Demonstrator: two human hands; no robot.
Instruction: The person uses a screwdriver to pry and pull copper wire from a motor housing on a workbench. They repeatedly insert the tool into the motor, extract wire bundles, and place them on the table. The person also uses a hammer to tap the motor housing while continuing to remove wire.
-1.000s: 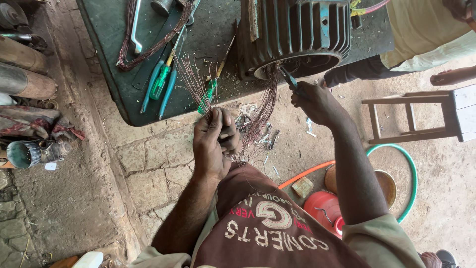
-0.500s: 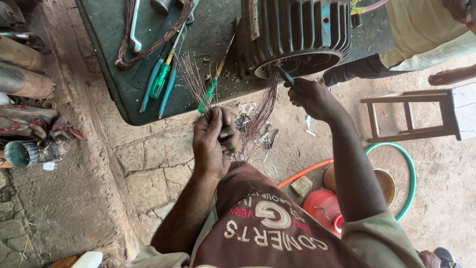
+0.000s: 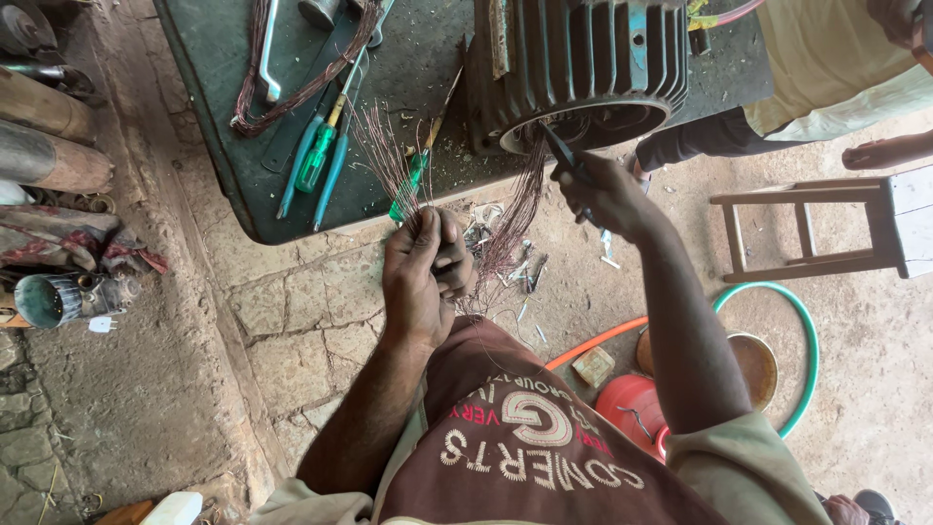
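Your left hand keeps a clenched grip on a bundle of copper wires at the dark green counter edge, your right hand grasping dark pliers under the ribbed grey motor housing.

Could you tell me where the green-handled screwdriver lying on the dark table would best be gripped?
Probably by the green-handled screwdriver's thick handle, pinched across its width from above. It lies flat on the table, and the handle is its widest part; the thin shaft offers less to grip.

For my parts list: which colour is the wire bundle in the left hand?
Reddish-brown, coppery wire bundle; left hand grips it; head view.
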